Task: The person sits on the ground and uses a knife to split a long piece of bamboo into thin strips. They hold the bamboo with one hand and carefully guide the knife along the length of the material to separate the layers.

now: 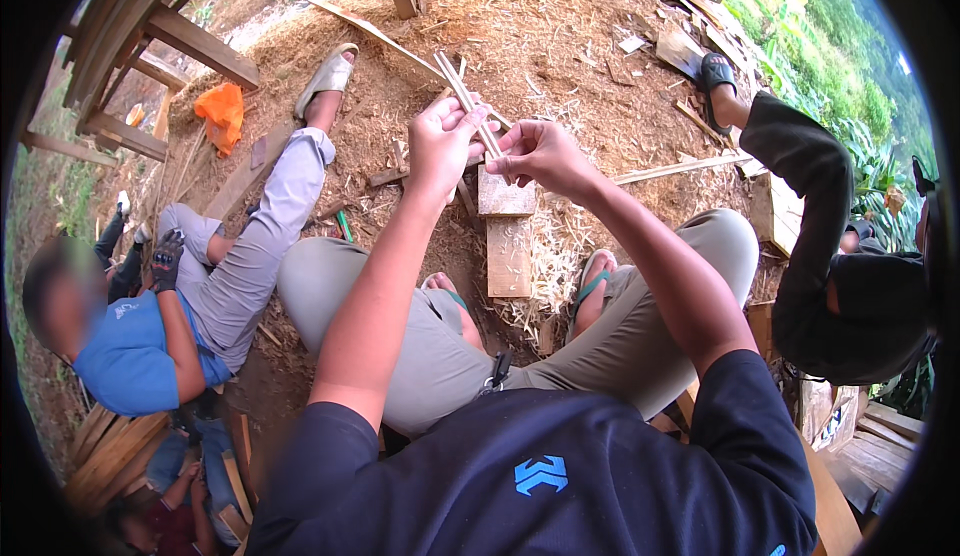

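Note:
Thin pale wooden sticks [457, 83] slant between my hands, above the wood shavings. My left hand [446, 144] is closed around them at about their middle, thumb pressed on top. The fingers of my right hand [544, 159] pinch their near ends; how many sticks there are I cannot tell. Just below my right hand stands a squared wooden block [505, 200], with a longer piece of wood [509, 261] on its near side. Loose shavings lie around both.
A person in a blue shirt [140, 349] sits at the left, another in dark clothes [868, 301] at the right. A wooden frame [200, 48] rises at the upper left, near an orange bag [221, 116]. Wood strips [375, 36] and offcuts litter the ground.

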The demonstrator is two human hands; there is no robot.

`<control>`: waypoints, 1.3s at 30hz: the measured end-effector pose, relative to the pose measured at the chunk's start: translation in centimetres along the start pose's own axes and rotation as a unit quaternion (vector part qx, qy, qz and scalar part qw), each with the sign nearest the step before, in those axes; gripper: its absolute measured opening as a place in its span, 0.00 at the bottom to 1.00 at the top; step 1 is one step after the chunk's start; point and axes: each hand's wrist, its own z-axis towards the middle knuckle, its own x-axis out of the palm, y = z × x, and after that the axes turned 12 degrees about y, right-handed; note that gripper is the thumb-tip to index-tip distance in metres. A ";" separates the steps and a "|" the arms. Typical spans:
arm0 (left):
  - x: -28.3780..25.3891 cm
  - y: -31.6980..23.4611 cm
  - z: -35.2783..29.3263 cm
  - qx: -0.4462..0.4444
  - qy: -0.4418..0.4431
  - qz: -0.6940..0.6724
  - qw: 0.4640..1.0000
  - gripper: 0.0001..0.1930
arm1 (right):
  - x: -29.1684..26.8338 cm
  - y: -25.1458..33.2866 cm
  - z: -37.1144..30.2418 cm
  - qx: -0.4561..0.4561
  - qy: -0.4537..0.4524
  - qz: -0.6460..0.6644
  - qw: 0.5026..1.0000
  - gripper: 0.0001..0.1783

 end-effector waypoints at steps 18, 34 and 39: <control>0.1 0.8 0.2 -0.014 -0.005 0.018 1.000 0.16 | 0.6 -1.5 0.1 -0.045 0.010 -0.035 0.998 0.11; -0.1 0.0 0.1 0.020 0.065 -0.021 0.997 0.16 | 0.8 -1.6 -0.1 -0.059 0.108 -0.051 0.991 0.10; -0.1 0.0 0.2 0.009 0.025 -0.010 1.000 0.16 | 1.0 -1.6 -0.1 -0.065 0.081 -0.034 0.994 0.12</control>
